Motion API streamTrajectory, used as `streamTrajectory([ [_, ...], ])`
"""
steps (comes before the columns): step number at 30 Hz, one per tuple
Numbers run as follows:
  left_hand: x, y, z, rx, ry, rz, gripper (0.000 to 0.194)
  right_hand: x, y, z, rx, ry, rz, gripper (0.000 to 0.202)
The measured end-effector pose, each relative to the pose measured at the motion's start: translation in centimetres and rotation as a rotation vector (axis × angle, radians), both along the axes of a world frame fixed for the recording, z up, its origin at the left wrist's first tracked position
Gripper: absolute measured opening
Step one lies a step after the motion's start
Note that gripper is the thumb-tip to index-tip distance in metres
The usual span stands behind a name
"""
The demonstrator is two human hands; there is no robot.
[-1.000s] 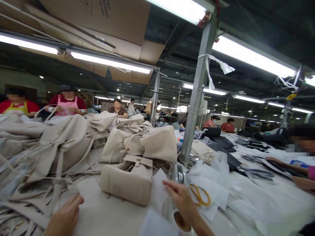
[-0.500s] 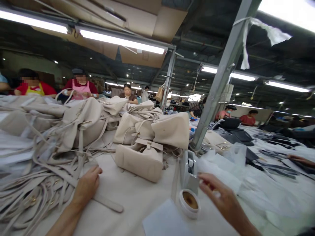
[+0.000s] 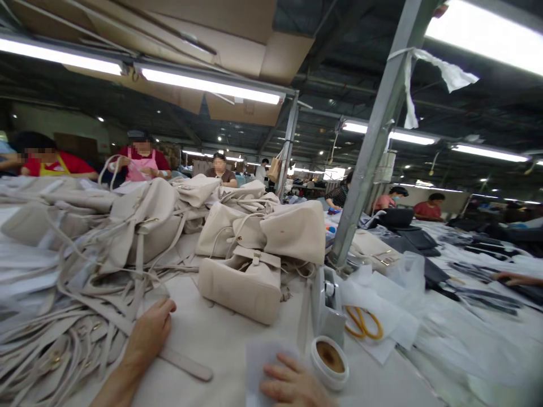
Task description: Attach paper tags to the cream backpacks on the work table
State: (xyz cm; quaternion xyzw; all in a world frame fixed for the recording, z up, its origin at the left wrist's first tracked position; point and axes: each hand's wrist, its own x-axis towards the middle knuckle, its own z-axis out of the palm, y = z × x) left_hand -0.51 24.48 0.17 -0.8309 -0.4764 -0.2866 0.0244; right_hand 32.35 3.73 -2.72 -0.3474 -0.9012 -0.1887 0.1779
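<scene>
Left hand [image 3: 148, 333] lies on a cream strap [image 3: 182, 364] at the edge of the strap pile, fingers loosely curled over it; whether it grips, I cannot tell. Right hand [image 3: 292, 384] rests flat, fingers spread, on a white sheet [image 3: 258, 362] just beside a small round tin [image 3: 330, 362], holding nothing.

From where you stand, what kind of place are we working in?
Most likely a handbag factory floor: heaps of cream leather bags and loose cream straps cover the long white worktable, other workers sit along it, and fluorescent tube lights hang overhead.
</scene>
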Motion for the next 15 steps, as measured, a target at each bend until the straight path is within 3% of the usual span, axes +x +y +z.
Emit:
streamTrajectory([
  [4, -0.1, -0.1, -0.1, -0.027, -0.006, 0.022, 0.026, 1.6, 2.3, 2.8, -0.224, 0.052, -0.226, 0.009],
  [7, -0.1, -0.2, -0.1, -0.043, -0.031, 0.021, 0.027, 4.2, 2.1, 5.1, -0.471, 0.169, -0.298, 0.036],
  [11, 0.0, -0.2, -0.1, -0.043, -0.067, 0.033, 0.028, 7.8, 1.6, 7.5, -0.767, 0.209, -0.415, 0.049],
  [13, 0.1, -0.2, -0.2, -0.023, -0.098, 0.030, 0.029, 8.2, 2.0, 8.6, -0.801, 0.326, -0.522, 0.057],
  [15, 0.1, -0.3, -0.3, 0.024, -0.139, 0.009, 0.030, 7.4, 3.2, 9.7, -0.675, 0.489, -0.612, 0.050],
])
